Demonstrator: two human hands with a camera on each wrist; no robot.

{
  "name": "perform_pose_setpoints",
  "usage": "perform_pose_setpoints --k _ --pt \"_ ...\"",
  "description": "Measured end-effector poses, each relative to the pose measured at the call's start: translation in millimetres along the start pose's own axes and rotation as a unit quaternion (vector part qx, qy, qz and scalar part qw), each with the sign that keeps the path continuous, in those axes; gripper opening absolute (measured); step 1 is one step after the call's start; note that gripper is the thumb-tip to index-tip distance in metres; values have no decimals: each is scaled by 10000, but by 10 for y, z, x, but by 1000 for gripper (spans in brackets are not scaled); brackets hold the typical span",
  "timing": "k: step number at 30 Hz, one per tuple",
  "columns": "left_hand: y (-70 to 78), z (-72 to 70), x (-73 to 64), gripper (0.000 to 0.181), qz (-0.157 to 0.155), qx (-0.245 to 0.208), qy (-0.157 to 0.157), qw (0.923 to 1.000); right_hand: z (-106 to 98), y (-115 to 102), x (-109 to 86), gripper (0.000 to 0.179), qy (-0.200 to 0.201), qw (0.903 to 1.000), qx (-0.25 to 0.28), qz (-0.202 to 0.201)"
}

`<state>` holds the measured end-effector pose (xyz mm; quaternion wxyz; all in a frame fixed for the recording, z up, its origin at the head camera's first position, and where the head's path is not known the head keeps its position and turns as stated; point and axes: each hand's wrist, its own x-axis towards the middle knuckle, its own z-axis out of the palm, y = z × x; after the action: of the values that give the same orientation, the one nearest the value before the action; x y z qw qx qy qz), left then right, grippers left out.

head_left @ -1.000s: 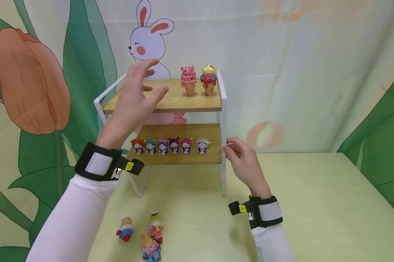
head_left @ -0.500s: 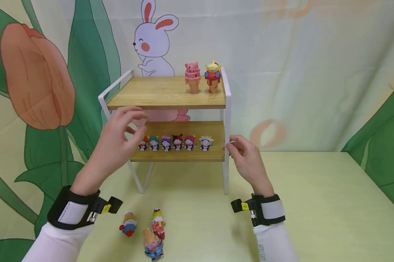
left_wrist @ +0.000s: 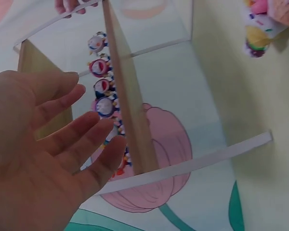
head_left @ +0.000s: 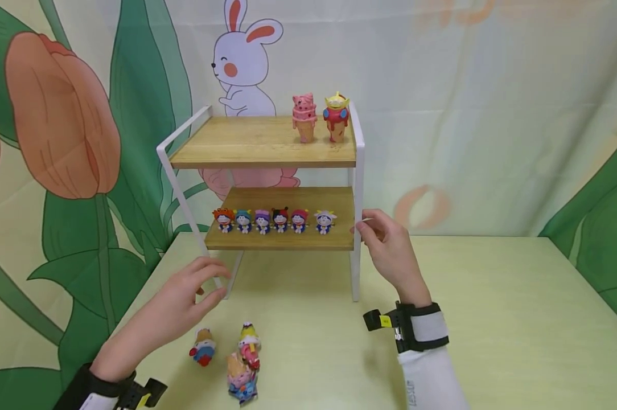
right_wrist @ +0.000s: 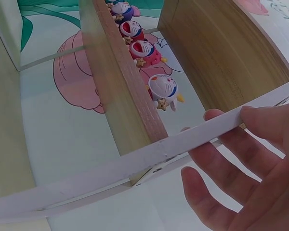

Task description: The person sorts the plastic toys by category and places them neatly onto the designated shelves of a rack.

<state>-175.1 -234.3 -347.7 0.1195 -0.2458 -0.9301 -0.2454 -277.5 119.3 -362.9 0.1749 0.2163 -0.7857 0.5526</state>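
Observation:
My left hand (head_left: 182, 299) hovers with nothing in it, fingers loosely bent, before the shelf's left leg. Closest below it on the table lies an ice-cream-cone figurine (head_left: 203, 347) in blue and red. Beside that lie a yellow-topped figurine (head_left: 249, 344) and a pink-and-blue cone figurine (head_left: 242, 378), touching each other. My right hand (head_left: 390, 250) holds the right white post of the two-tier shelf (head_left: 257, 142), thumb on the front and fingers behind, as the right wrist view shows. A pink cone figurine (head_left: 304, 118) and a yellow-and-red one (head_left: 336, 118) stand on the top tier.
On the lower tier, several small blue-and-white figurines (head_left: 262, 222) stand in a row, with a wider gap before the white-hatted one (head_left: 324, 222) at right. A printed curtain (head_left: 467, 114) hangs behind the pale green table (head_left: 493, 319).
My left hand has come down from above the top tier, past the lower one, to low over the table. The right hand stays on the post. The view has shifted slightly.

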Motion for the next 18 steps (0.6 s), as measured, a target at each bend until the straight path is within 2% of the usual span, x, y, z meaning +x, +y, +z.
perform_pose_setpoints --k 11,18 --pt "-42 268 -159 23 -449 -208 -752 9959 38 -15 27 19 -30 9999 23 -101" --pt "-60 580 -226 26 -570 145 -1378 9887 19 -10 10 20 -31 10000 -39 -33"
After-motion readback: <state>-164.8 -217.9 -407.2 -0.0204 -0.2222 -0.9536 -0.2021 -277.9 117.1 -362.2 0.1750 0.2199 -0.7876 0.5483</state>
